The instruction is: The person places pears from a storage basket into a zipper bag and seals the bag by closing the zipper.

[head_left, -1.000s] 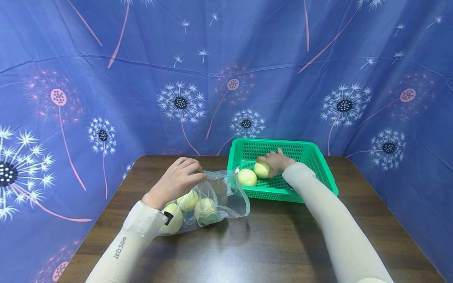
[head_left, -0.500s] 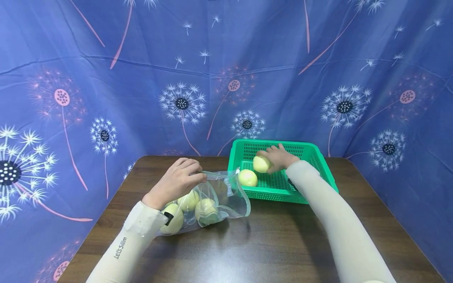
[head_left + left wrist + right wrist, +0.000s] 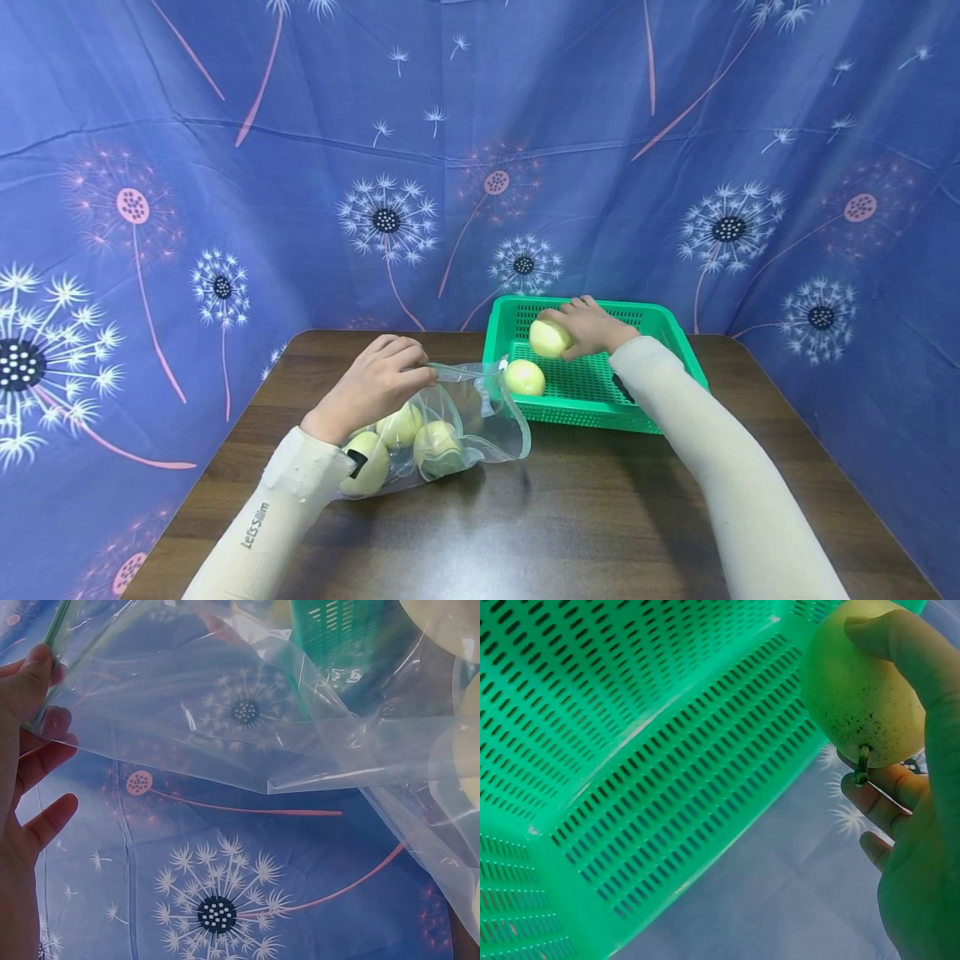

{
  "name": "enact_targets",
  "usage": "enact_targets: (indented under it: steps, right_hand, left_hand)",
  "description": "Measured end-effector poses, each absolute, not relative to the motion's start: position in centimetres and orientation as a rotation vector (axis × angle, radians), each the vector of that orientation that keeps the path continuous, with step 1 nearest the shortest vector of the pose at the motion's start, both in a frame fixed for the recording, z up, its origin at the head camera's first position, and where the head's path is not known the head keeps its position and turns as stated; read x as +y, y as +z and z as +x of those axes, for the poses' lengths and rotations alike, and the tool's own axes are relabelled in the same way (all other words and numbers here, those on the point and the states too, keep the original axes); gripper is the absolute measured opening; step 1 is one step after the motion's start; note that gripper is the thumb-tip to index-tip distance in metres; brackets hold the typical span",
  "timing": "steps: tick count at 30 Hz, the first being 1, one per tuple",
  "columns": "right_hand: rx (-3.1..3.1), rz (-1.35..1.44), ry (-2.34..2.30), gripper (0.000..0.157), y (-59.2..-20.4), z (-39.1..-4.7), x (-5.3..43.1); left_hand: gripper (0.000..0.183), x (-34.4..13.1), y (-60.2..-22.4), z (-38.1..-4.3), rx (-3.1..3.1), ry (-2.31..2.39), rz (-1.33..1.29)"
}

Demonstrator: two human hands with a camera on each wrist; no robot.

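The right hand [image 3: 591,327] curls its fingers [image 3: 874,806] round a speckled fruit [image 3: 548,340] over the slotted plastic basket [image 3: 588,413]; left of the basket, the left hand [image 3: 375,383] pinches the edge of a clear, crinkled bag [image 3: 491,427] of pale fruits [image 3: 435,443].

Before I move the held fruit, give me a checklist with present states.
Right hand on the held fruit: ok, gripped in its fingers.
Left hand on the clear zip bag: ok, pinching its edge.
Bag mouth parted: ok.
Held fruit over the bag: not ok, over the green basket.
Basket emptied: not ok, another fruit lies inside.
Exact count of bagged fruit: cannot tell, partly hidden.
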State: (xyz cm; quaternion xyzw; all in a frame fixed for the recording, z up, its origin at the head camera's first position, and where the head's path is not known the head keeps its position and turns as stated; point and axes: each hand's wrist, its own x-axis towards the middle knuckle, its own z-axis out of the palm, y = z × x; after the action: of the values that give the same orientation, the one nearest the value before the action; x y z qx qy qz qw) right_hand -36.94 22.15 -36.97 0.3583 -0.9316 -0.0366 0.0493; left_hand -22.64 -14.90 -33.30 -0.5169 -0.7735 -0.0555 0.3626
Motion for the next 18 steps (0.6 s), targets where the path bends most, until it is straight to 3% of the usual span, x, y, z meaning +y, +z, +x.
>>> enact_targets:
  steps: [18]
  right_hand:
    - [-2.687, 1.158, 0.055, 0.081, -35.4, -34.7, 21.9]
  left_hand:
    - [0.009, -14.9, -33.3, -22.6, -1.996, -0.144, -1.334]
